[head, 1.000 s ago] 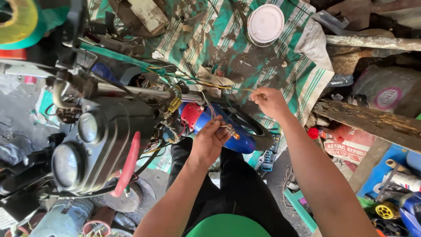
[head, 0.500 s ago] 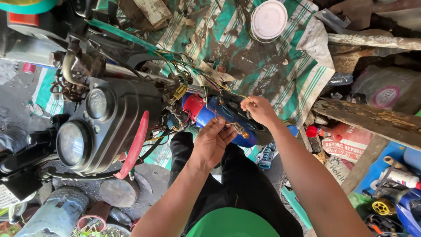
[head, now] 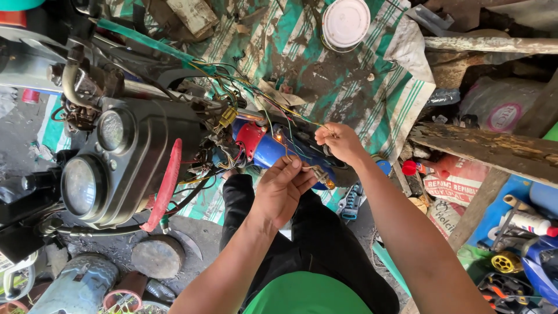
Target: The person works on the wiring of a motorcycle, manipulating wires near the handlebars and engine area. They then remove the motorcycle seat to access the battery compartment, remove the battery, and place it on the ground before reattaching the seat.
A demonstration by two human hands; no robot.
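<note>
My left hand (head: 282, 189) pinches thin wires and a small metal connector just below the motorcycle's blue and red body part (head: 270, 148). Slightly up and to the right, my right hand (head: 338, 141) holds a thin wire between closed fingers. A tangle of yellow, green and red wires (head: 232, 110) runs from the handlebar area toward both hands. The grey instrument cluster (head: 113, 163) with two round gauges sits to the left, with a red lever-like strip (head: 165, 186) along its edge.
A green-and-white striped mat (head: 325, 75) covers the ground, with a white round lid (head: 346, 23) at the top. Weathered wooden planks (head: 494, 151) lie at right, over bags and bottles. A blue tool (head: 350, 200) lies by my knee. A metal cylinder (head: 78, 285) and a round block (head: 157, 256) sit lower left.
My right hand has drawn in from the right toward the left hand and the wires. The left hand has stayed by the blue part. The view shifted slightly, with the cluster now lower.
</note>
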